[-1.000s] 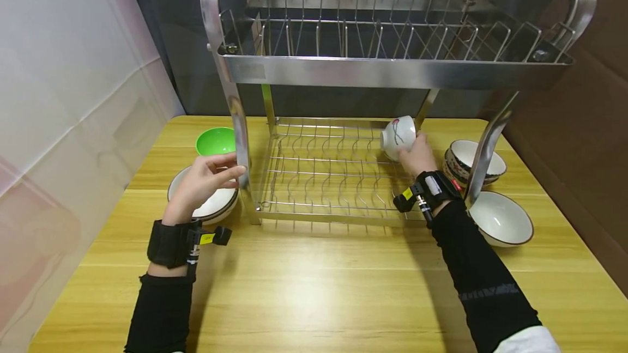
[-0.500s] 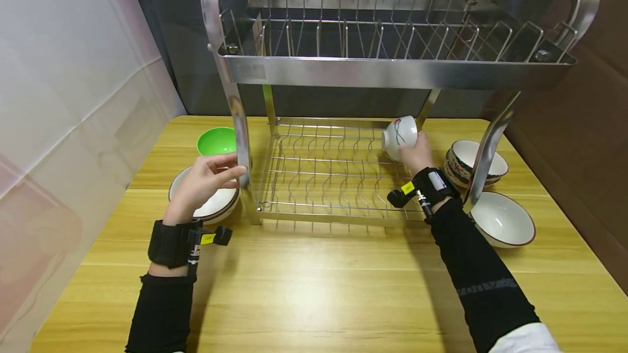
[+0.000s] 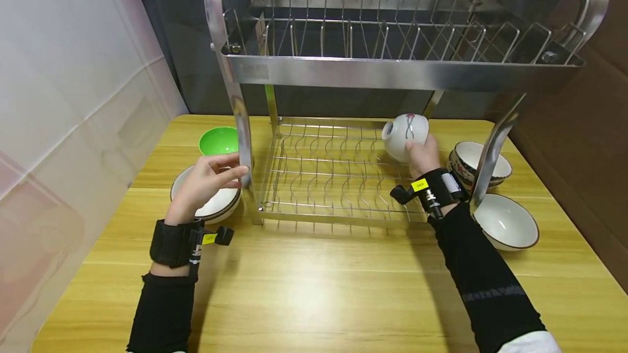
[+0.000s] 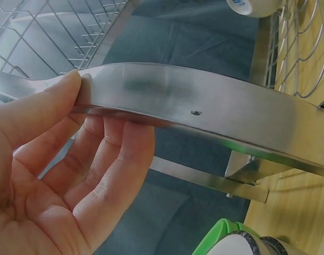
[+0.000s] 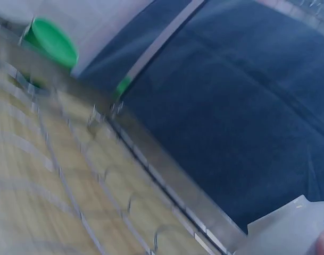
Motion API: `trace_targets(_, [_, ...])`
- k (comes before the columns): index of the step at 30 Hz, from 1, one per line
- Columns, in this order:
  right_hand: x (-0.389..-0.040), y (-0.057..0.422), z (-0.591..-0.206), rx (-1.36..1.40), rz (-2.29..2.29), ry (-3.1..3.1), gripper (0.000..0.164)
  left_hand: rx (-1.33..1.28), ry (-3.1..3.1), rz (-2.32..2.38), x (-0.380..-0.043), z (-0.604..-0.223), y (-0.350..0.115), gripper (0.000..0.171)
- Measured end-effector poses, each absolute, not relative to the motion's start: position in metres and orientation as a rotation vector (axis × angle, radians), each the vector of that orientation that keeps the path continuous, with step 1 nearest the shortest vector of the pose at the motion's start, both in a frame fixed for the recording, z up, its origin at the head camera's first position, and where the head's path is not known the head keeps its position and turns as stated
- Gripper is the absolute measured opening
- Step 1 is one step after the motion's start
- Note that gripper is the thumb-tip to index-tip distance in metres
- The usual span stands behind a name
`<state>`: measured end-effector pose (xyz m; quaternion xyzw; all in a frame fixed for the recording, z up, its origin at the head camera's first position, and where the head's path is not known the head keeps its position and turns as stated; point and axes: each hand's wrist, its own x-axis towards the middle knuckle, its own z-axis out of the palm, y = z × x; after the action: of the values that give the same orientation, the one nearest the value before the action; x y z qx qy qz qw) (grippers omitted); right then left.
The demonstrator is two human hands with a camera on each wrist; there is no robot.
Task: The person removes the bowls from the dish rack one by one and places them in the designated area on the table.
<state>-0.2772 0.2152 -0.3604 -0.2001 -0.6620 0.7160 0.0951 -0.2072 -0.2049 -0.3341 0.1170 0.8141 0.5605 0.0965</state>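
My left hand point(image 3: 208, 181) pinches the left front upright point(image 3: 243, 143) of a two-tier metal dish rack point(image 3: 397, 73), thumb on one side and fingers on the other, as the left wrist view point(image 4: 114, 159) shows. In my right hand point(image 3: 424, 156) is a small white bowl point(image 3: 403, 134) with a painted flower. I hold it tipped on its side at the right rear of the lower wire tier point(image 3: 324, 162), its foot ring pointing left. Only part of this bowl point(image 5: 289, 228) and a fingertip show in the right wrist view.
A green bowl point(image 3: 218, 140) and white dark-rimmed bowls point(image 3: 216, 206) stand left of the rack. To its right are stacked patterned bowls point(image 3: 479, 162) and a wide white bowl point(image 3: 507, 222). The upper tier point(image 3: 363, 23) overhangs my right hand's working space.
The small white bowl has turned in my right hand so its foot ring now shows, and it sits slightly further right. My left hand stays on the upright.
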Motion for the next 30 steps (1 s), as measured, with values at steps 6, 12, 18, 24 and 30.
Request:
trace_targets(6, [-0.265, 0.209, -0.349, -0.446, 2.253, -1.921, 0.059, 0.349, 2.416, 1.658, -0.207, -0.334, -0.204, 0.049])
trace_targets(12, [-0.254, 0.201, -0.343, -0.412, 2.059, -2.142, 0.058, 0.342, 2.415, 1.656, -0.208, -0.334, -0.203, 0.048])
trace_targets(18, [-0.232, 0.199, -0.339, -0.208, 1.677, -2.476, 0.049, 0.346, 2.412, 1.658, -0.208, -0.334, -0.203, 0.049])
trace_targets(24, [-0.205, 0.200, -0.334, 0.127, 1.227, -2.695, 0.039, 0.337, 2.404, 1.666, -0.208, -0.334, -0.204, 0.051])
trace_targets(30, [-0.180, 0.205, -0.337, 0.447, 0.828, -2.724, 0.036, 0.339, 2.403, 1.670, -0.207, -0.334, -0.205, 0.051])
